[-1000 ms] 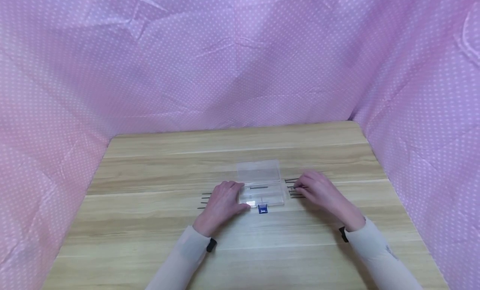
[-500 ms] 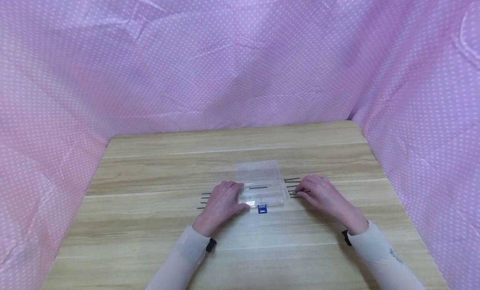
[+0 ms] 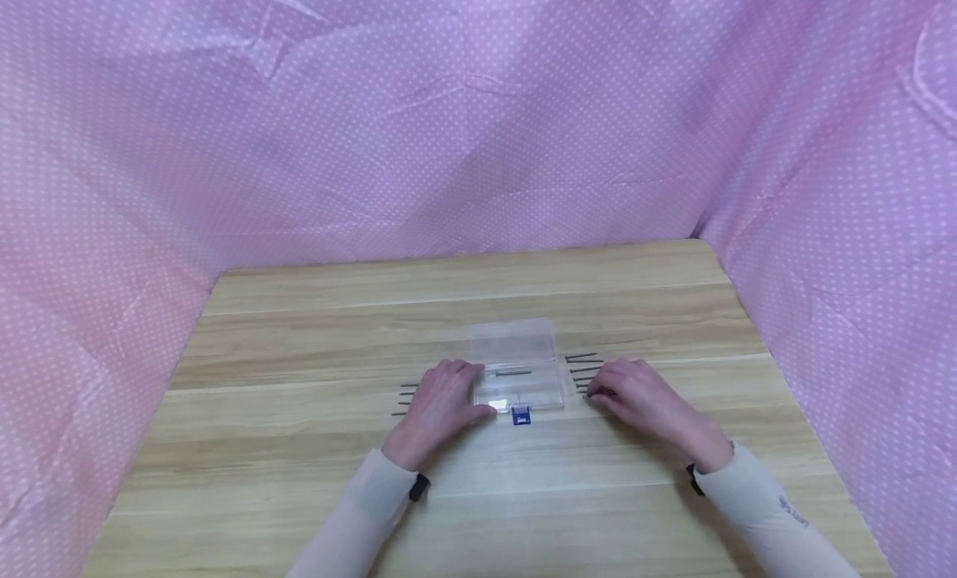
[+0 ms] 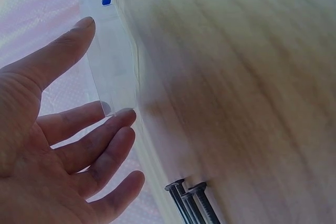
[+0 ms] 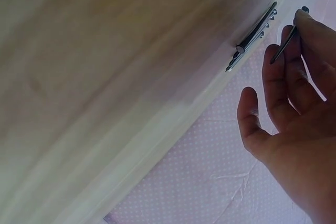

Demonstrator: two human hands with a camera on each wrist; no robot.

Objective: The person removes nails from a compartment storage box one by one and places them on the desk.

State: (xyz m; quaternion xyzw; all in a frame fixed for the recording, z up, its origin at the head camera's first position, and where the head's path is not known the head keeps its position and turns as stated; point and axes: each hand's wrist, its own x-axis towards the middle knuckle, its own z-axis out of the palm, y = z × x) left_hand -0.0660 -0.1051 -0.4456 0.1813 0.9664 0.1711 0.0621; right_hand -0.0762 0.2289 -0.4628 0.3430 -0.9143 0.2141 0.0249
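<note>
A: Head view: why does the left hand (image 3: 437, 404) lie at the left end of the clear box (image 3: 519, 370)?

B: Fingers relaxed, it steadies the box, which sits open mid-desk (image 3: 299, 329).

A: And the right hand (image 3: 635, 395)?

B: Right of the box, its grip pinches one nail (image 5: 286, 43) lifted from the row of nails (image 3: 583, 370). Another row (image 4: 189, 200) lies left of the box.

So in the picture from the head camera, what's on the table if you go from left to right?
Screws on the left → left hand → clear plastic box → screws on the right → right hand.
</note>
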